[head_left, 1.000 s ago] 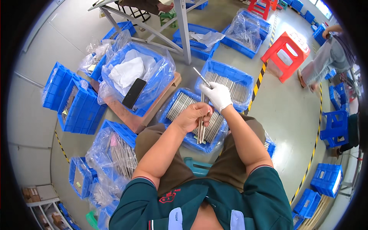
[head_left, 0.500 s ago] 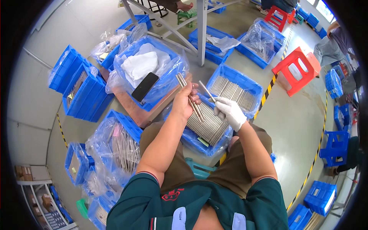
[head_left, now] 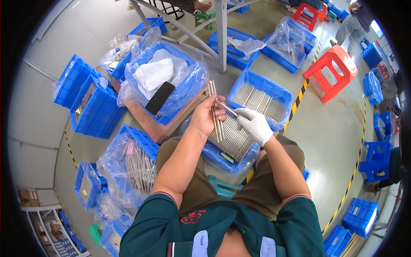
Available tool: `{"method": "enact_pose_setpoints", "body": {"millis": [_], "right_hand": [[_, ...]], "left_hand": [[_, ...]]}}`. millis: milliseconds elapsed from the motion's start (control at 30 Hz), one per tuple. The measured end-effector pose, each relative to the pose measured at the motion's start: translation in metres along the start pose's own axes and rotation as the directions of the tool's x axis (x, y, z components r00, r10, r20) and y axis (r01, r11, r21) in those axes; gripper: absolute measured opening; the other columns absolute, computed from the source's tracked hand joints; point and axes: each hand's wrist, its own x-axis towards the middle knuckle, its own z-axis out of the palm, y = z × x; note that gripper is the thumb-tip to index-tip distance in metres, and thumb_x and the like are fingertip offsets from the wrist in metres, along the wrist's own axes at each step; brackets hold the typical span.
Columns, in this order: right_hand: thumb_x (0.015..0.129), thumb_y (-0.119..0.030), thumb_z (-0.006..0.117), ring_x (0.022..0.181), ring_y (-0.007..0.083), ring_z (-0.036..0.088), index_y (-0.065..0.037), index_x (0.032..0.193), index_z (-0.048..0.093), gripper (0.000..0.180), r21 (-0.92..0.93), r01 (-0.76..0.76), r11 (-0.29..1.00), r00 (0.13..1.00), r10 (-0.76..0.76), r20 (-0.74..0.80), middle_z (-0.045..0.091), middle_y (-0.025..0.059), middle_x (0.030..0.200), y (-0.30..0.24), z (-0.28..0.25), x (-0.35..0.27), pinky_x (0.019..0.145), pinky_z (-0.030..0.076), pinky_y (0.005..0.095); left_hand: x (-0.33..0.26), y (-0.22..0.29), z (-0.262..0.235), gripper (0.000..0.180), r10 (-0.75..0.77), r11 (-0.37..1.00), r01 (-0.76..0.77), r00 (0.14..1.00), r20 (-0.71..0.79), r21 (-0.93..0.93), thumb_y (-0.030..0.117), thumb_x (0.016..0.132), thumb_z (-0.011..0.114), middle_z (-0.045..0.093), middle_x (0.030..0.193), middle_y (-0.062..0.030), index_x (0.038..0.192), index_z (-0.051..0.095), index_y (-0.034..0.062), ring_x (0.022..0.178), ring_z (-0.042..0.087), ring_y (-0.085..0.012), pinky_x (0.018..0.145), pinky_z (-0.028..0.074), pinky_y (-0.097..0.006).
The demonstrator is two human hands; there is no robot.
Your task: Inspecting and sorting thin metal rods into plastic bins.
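Head view. Bare left hand (head_left: 204, 120), fingers closed round a bundle of thin grey metal rods (head_left: 216, 116), has risen slightly since the earlier frame, the rods now standing nearly upright above the lap. White-gloved right hand (head_left: 255, 125) pinches a single metal rod (head_left: 226, 107), its tip meeting the bundle. Below lies the blue plastic crate of rods (head_left: 233, 141).

Rods (head_left: 216, 115) silver. Crates (head_left: 96, 112) blue, far stool (head_left: 332, 73) red. Right glove (head_left: 255, 124) white. Phone (head_left: 160, 97) black. Floor (head_left: 334, 128) grey, tape (head_left: 299, 95) yellow-black striped. Shirt (head_left: 231, 227) dark green.
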Motion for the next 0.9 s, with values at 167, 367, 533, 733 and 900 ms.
{"method": "enact_pose_setpoints", "body": {"millis": [167,367,533,733,900], "right_hand": [[0.086,-0.013,0.052,0.059,0.0065,0.052,0.0,0.121,0.052,0.038,0.225,-0.163,0.961,0.985,0.147,0.086,0.059,0.005,0.075,-0.005,-0.003,0.001,0.053,0.041,0.0208],[0.087,-0.015,0.053,0.053,0.0044,0.046,0.001,0.129,0.042,0.047,0.554,-0.163,0.816,0.983,0.085,0.163,0.057,0.0033,0.076,-0.007,0.002,0.005,0.046,0.033,0.0176],[0.089,-0.023,0.051,0.052,0.0065,0.048,0.0,0.121,0.049,0.039,0.573,-0.249,0.781,0.966,0.162,0.2,0.057,0.0049,0.073,-0.007,0.001,0.007,0.043,0.035,0.0198],[0.092,-0.029,0.05,0.048,0.0051,0.045,-0.002,0.089,0.058,0.029,0.286,-0.352,0.891,0.918,0.269,0.291,0.049,-0.0002,0.06,0.0,-0.003,0.0,0.039,0.031,0.0191],[0.091,-0.03,0.055,0.044,0.0033,0.035,-0.004,0.085,0.057,0.027,0.542,-0.265,0.798,0.964,0.24,0.118,0.043,-0.0053,0.058,0.013,0.021,0.003,0.039,0.025,0.02]], "left_hand": [[-0.005,-0.006,0.009,0.036,0.095,0.991,-0.094,0.996,0.001,0.096,0.035,0.088,0.058,0.047,0.066,0.0002,0.095,0.061,-0.0001,0.054,0.042,-0.0082,0.049,0.036,-0.024],[-0.01,-0.024,0.017,0.023,0.028,0.902,-0.045,0.999,0.047,0.428,0.026,0.091,0.056,0.046,0.063,0.0054,0.097,0.063,0.0049,0.053,0.041,-0.0037,0.048,0.034,-0.019],[-0.005,-0.033,0.013,0.022,0.097,0.878,-0.1,0.995,0.031,0.468,0.027,0.092,0.053,0.05,0.066,0.0034,0.093,0.062,0.0059,0.054,0.044,-0.005,0.047,0.035,-0.019],[0.003,-0.019,0.006,0.028,0.128,0.945,-0.111,0.991,-0.033,0.306,0.032,0.091,0.055,0.042,0.063,0.0035,0.089,0.06,0.0039,0.052,0.038,-0.0063,0.047,0.033,-0.021],[-0.001,-0.035,0.011,0.027,0.107,0.962,-0.103,0.994,-0.001,0.251,0.032,0.091,0.055,0.047,0.066,0.0031,0.091,0.06,0.0059,0.056,0.043,-0.0063,0.048,0.035,-0.021]]}}
